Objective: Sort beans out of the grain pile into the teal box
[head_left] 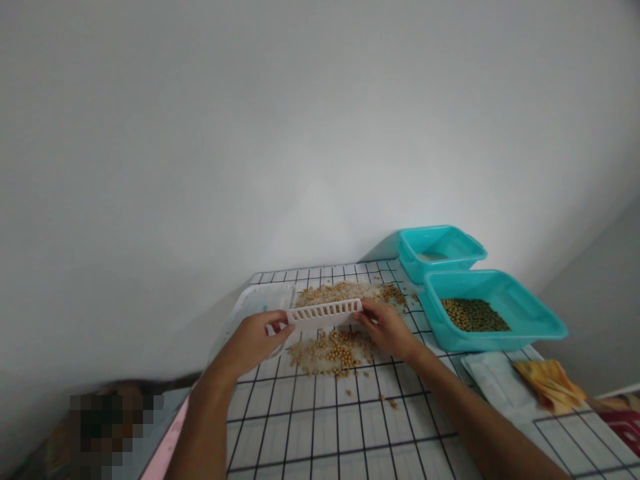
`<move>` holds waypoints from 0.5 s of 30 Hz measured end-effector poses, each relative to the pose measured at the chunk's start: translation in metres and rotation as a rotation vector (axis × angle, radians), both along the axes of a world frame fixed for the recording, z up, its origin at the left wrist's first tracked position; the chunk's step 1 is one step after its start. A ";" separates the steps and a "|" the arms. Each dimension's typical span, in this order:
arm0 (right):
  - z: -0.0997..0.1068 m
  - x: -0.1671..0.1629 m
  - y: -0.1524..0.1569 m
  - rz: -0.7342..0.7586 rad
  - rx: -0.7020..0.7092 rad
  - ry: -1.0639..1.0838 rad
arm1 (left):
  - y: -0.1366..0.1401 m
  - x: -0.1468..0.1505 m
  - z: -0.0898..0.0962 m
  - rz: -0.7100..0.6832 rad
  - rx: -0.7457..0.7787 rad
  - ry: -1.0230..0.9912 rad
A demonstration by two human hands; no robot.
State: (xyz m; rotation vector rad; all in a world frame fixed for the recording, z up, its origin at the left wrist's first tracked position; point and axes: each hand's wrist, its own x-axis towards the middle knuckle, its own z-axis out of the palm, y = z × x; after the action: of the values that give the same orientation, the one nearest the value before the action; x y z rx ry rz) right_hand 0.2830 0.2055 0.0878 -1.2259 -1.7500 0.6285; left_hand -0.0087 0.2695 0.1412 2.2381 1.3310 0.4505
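Note:
A long white plastic piece with a row of slots [324, 323] spans the space between my hands, upright on edge above the table. My left hand [259, 339] is closed on its left end, thumb and fingers pinching. At its right end my right hand [389, 325] grips in the same way. Nearer to me lies a patch of yellow soybeans [341, 352] mixed with pale grains. Behind the slotted piece a wider spread of soybeans and pale grains [330, 293] covers the tabletop.
The table [300, 427] has a white cover with black grid lines. Two turquoise basins [525, 327] stand at right; the nearer holds green and yellow beans. A clear tray [260, 300] lies at left. A white packet [497, 383] and yellow cloth [550, 383] lie at right.

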 end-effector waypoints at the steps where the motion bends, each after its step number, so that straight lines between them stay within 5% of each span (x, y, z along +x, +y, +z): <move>1: 0.000 0.000 0.000 0.007 -0.001 -0.003 | -0.001 0.000 0.002 0.007 -0.017 -0.010; 15: 0.008 0.010 -0.003 0.090 -0.025 -0.069 | -0.003 -0.010 0.002 -0.076 -0.240 -0.004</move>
State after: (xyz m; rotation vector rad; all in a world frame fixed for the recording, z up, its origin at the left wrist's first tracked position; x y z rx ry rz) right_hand 0.2932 0.2023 0.0955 -1.2038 -1.8679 0.6700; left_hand -0.0190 0.2665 0.1435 2.0787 1.2234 0.2534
